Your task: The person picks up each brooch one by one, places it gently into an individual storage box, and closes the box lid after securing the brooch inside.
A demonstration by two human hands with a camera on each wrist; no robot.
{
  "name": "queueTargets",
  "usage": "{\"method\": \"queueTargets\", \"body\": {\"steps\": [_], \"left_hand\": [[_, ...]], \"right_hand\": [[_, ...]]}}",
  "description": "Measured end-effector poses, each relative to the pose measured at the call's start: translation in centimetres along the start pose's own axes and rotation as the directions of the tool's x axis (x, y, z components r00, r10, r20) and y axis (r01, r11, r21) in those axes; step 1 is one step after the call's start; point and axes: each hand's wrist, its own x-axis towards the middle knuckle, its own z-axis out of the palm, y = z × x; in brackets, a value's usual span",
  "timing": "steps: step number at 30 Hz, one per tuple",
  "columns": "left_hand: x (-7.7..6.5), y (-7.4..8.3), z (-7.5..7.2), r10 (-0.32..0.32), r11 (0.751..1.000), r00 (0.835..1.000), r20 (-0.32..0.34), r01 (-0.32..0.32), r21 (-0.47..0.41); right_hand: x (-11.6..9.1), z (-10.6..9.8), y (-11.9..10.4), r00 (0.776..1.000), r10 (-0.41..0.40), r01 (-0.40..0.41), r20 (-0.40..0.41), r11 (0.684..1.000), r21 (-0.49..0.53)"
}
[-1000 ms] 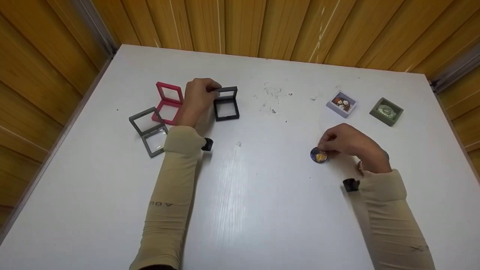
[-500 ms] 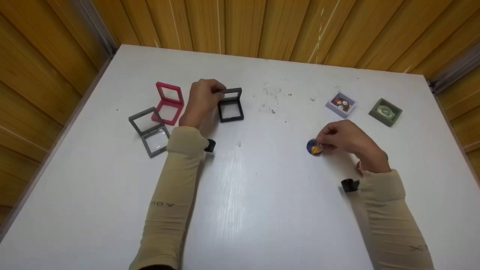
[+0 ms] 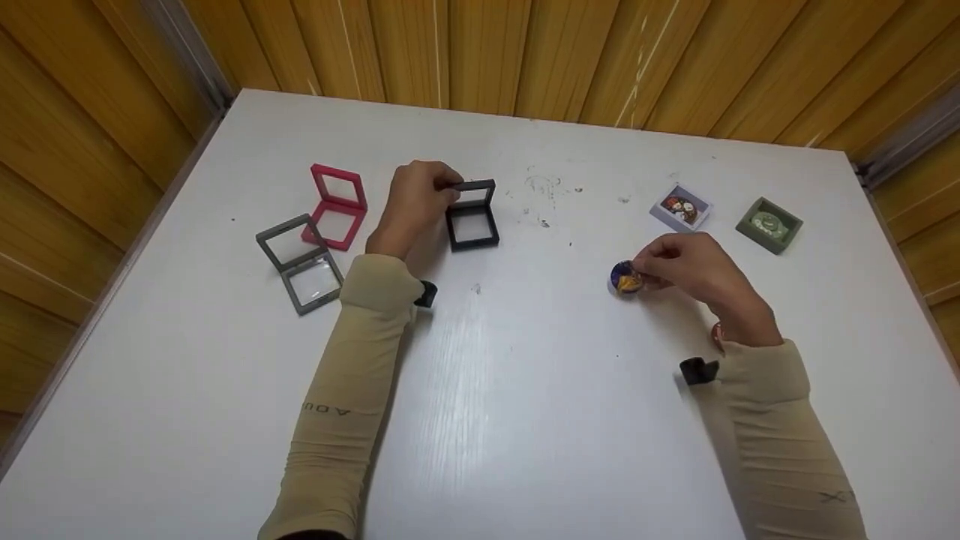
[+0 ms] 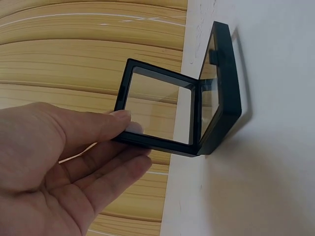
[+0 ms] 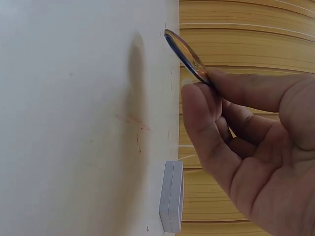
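Note:
My left hand [image 3: 420, 196] pinches the raised lid of a black square display case [image 3: 474, 226] by its corner between thumb and fingers. The case stands hinged apart, one half on the table; clear film shows in both halves in the left wrist view, where the black case [image 4: 160, 142] looks bare inside. My right hand [image 3: 694, 274] holds a round, flat badge [image 3: 625, 278] by its edge, thumb against fingers. Its face is blue with an orange-yellow picture. In the right wrist view the badge [image 5: 184, 55] is tilted nearly edge-on, above its shadow on the table.
Left of the black case, a red case [image 3: 337, 202] and a grey case [image 3: 304, 262] stand with lids up. At the back right lie a lilac case [image 3: 681, 208] and a green case [image 3: 769, 224], each with a round piece inside. Another reddish disc [image 3: 718, 335] is partly behind my right wrist.
My left hand has slid the black case to the right across the table. My right hand has moved the badge away from me and slightly left.

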Motion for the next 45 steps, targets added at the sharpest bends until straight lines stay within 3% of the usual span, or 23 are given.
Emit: {"method": "queueTargets", "body": {"steps": [6,20,32,45], "left_hand": [[0.0,0.0,0.2,0.044,0.999,0.999,-0.011,-0.044,0.022],[-0.4,0.7,0.9,0.103,0.994,0.995,0.010,-0.103,0.024],[-0.6,1.8,2.0,0.112,0.993,0.991,0.069,-0.114,0.025],[-0.8,2.3,2.7,0.186,0.981,0.977,0.102,-0.190,0.037]], "right_hand": [[-0.2,0.0,-0.1,0.999,-0.035,0.037,-0.027,0.996,0.077],[-0.1,0.2,-0.2,0.999,-0.027,0.032,-0.047,0.993,0.111],[-0.2,0.4,-0.5,0.997,-0.025,0.035,-0.071,0.988,0.149],[-0.2,1.0,-0.5,0.993,-0.064,0.082,-0.099,0.979,0.187]]}}
